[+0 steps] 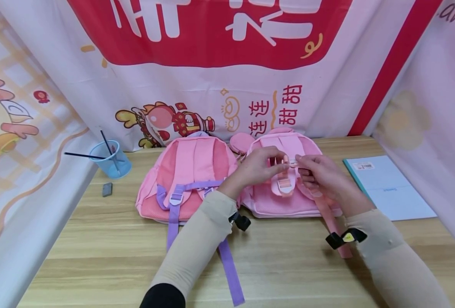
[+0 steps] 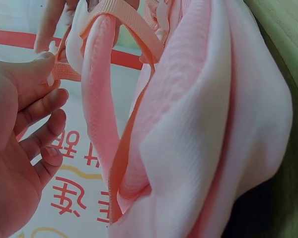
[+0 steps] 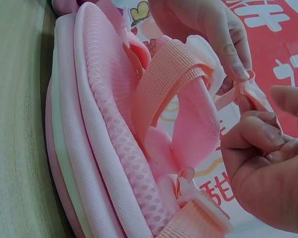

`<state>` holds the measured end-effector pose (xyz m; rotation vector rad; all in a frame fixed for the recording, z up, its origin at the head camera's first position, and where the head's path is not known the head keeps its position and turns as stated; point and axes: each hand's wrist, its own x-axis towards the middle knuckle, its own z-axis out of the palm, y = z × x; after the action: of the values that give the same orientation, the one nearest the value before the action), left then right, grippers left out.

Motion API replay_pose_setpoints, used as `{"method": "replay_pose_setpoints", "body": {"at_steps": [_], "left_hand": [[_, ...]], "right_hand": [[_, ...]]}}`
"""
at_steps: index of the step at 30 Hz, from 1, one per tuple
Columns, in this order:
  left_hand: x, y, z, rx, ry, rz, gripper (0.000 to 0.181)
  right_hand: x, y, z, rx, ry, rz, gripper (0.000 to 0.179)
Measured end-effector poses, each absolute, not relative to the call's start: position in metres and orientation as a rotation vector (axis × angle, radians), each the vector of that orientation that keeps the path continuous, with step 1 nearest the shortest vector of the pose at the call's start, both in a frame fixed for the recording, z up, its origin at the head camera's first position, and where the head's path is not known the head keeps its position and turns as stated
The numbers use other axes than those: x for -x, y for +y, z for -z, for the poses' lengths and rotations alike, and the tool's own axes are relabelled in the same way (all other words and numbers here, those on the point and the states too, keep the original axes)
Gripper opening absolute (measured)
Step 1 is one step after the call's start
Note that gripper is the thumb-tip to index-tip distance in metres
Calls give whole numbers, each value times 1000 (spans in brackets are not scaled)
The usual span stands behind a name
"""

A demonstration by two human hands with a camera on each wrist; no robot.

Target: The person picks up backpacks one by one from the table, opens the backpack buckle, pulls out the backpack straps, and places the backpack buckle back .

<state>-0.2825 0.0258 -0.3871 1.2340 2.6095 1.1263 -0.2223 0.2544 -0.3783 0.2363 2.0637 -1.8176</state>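
A pink backpack [image 1: 262, 205] stands on the table with its back panel and shoulder straps facing me. In front of its upper part, my left hand [image 1: 264, 164] pinches a narrow peach strap [image 2: 67, 72] between thumb and fingers, right beside a small whitish buckle [image 1: 293, 163]. From the other side, my right hand [image 1: 323, 173] grips the peach strap and buckle with curled fingers, and the fingers partly hide them. A padded shoulder strap [image 3: 196, 124] with peach webbing loops out close by. Lower on it, a pale adjuster [image 1: 285, 185] hangs below my left hand.
Left of it, another pink backpack [image 1: 187, 160] has purple straps [image 1: 230, 273] trailing over the table. A blue cup [image 1: 121, 167] with thin black sticks and a grey eraser [image 1: 107, 189] are at far left. A light blue book [image 1: 393, 188] lies at right. Printed cloth [image 1: 196, 81] hangs behind.
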Motion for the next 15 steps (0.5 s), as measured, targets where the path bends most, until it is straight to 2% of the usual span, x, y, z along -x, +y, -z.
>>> {"method": "replay_pose_setpoints", "body": {"at_steps": [10, 15], "left_hand": [[282, 28, 390, -1208, 2491, -1141, 33], [284, 31, 396, -1210, 2490, -1147, 30]], "right_hand": [[221, 251, 379, -242, 2151, 1800, 41], [221, 251, 380, -244, 2142, 1831, 38]]}}
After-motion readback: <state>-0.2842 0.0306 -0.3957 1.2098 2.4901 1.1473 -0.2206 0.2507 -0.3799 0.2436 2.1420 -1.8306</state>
